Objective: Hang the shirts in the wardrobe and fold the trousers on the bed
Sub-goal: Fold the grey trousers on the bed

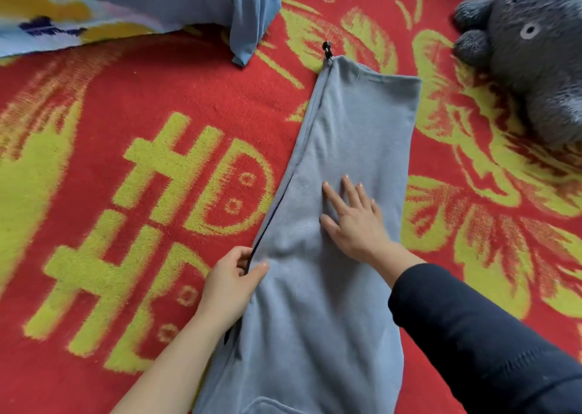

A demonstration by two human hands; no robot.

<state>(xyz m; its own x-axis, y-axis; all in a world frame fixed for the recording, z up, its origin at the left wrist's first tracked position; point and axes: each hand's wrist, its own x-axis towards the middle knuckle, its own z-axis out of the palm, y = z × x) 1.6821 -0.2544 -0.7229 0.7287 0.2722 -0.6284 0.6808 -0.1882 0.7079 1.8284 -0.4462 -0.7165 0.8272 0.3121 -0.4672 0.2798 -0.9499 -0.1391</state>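
A pair of blue-grey trousers (346, 136) is seen laid lengthwise on the bed (126, 82), which is covered by a red blanket with a yellow-green pattern. The garment stretches from the lower edge of the view up to a hem where a small black cord toggle (327, 49) sticks out. The left hand (231, 283) is placed at the trousers' left edge, and the cloth is pinched there between its thumb and curled fingers (261, 267), beside a dark seam line. The right hand (356, 221), reaching out of a dark sleeve (472, 335), is pressed flat on the middle of the fabric, its fingers (349, 186) straight and spread wide, with nothing held. The trousers appear to have been doubled leg upon leg and to be at the smoothing stage; the crosswise folds are judged not yet made, so the folding is reckoned to be in its early part. No shirt, hanger or wardrobe is shown, so nothing can be said of that half of the task. A blue pillow (110, 7) and a grey plush toy (535, 51) are seen lying well apart from the trousers. No brand or label can be made out on the garment. Large yellow-green characters are woven into the blanket, but they cannot be read with certainty from this angle.
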